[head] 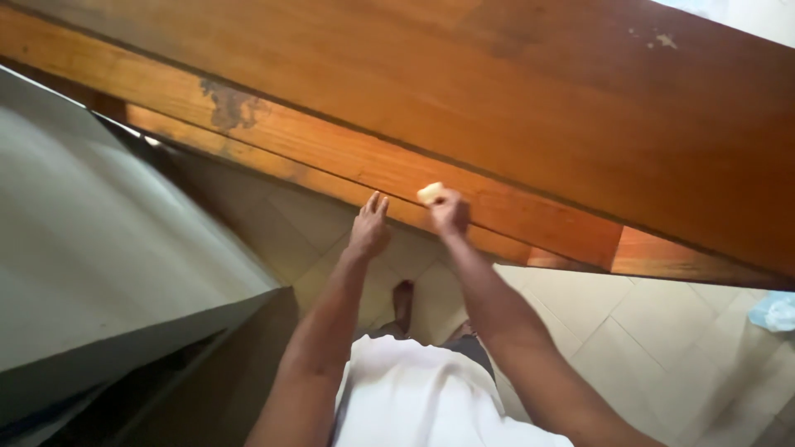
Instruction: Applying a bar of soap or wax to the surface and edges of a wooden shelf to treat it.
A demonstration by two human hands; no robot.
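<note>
Right hand grips a small pale yellow pad against the orange-brown wooden rail; open left hand rests flat just beside it. Grey slab left of the arms.

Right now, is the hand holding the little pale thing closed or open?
Closed: the right hand has its fingers curled around the small pale lump, pressed against the wooden board.

a worn wooden table (finish patchy) stands on beige floor tiles.
</note>
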